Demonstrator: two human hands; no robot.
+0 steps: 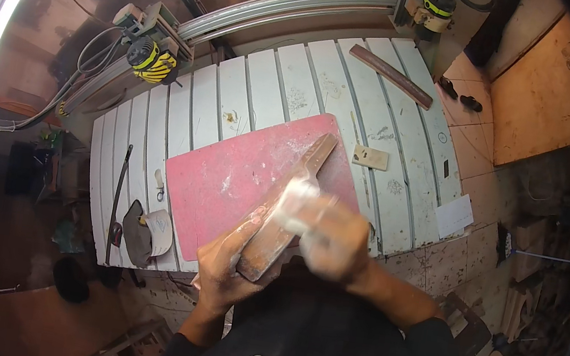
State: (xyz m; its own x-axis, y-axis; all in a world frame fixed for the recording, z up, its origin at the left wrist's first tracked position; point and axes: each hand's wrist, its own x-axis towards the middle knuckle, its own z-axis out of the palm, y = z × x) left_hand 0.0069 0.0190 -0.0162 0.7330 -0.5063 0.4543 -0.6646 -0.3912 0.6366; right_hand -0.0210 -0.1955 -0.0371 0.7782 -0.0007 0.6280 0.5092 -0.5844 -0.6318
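Note:
A long brown wooden piece [265, 254], shaped like a guitar neck with a flared far end, slants from near my body out over a dusty pink mat [218, 158]. My left hand [220, 265] is wrapped around its near part from the left. My right hand [334, 242], blurred by motion, presses a white, dusty pad [294, 205] onto the middle of the wood. The pad's exact kind cannot be made out, and it hides part of the wood. White dust coats the right fingers.
The mat lies on a white slatted table [268, 88]. A brown bar [392, 77] and a small pale block [370, 157] lie right of it; a white cap [159, 232] and a thin dark strip [120, 191] lie left. Rail-mounted power tools [152, 61] stand behind.

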